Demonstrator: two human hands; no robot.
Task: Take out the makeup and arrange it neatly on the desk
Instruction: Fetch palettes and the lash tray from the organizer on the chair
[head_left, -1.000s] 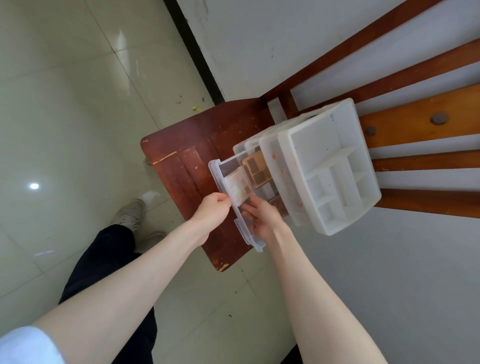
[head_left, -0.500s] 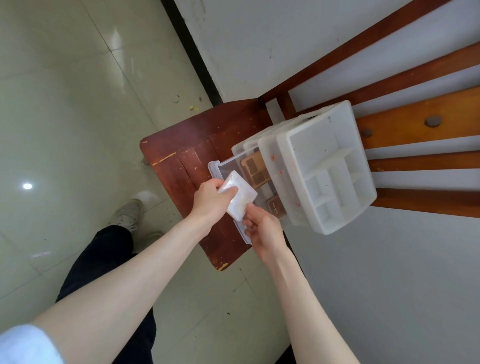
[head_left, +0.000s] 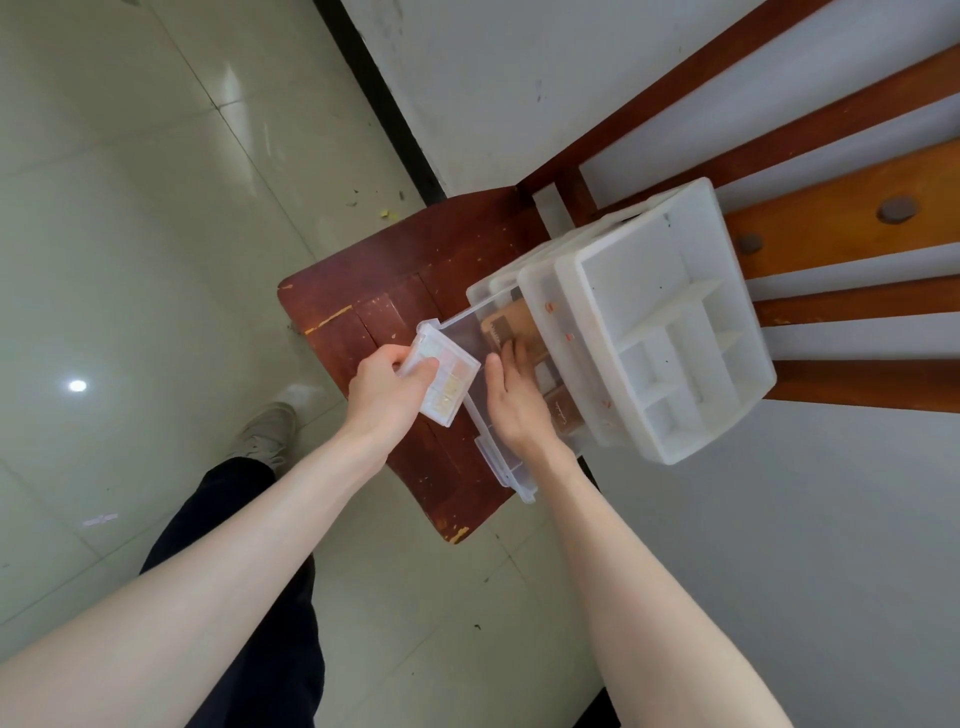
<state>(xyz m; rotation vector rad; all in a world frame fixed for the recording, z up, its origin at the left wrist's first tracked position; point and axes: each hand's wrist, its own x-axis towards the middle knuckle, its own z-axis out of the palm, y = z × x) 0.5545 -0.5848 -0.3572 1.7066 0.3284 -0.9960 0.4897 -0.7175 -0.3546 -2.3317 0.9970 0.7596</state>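
Note:
A white plastic organiser (head_left: 660, 322) stands on a dark red wooden desk (head_left: 384, 291), with its clear drawer (head_left: 493, 452) pulled out toward me. My left hand (head_left: 387, 387) grips a clear eyeshadow palette (head_left: 447, 382) just outside the drawer's front. My right hand (head_left: 511, 400) reaches into the drawer with straight fingers touching a brown palette (head_left: 511, 325). Another brown makeup case (head_left: 563, 415) lies in the drawer beside my right wrist.
The organiser's top has several empty compartments (head_left: 675, 353). A wooden slatted frame (head_left: 831, 239) runs behind it against the white wall. Tiled floor (head_left: 130, 234) lies to the left, with my shoe (head_left: 265, 431) and dark trouser leg below the desk edge.
My left hand has lifted the clear palette out of the drawer and carried it left. My right hand has let go of it and moved into the drawer onto the brown palette.

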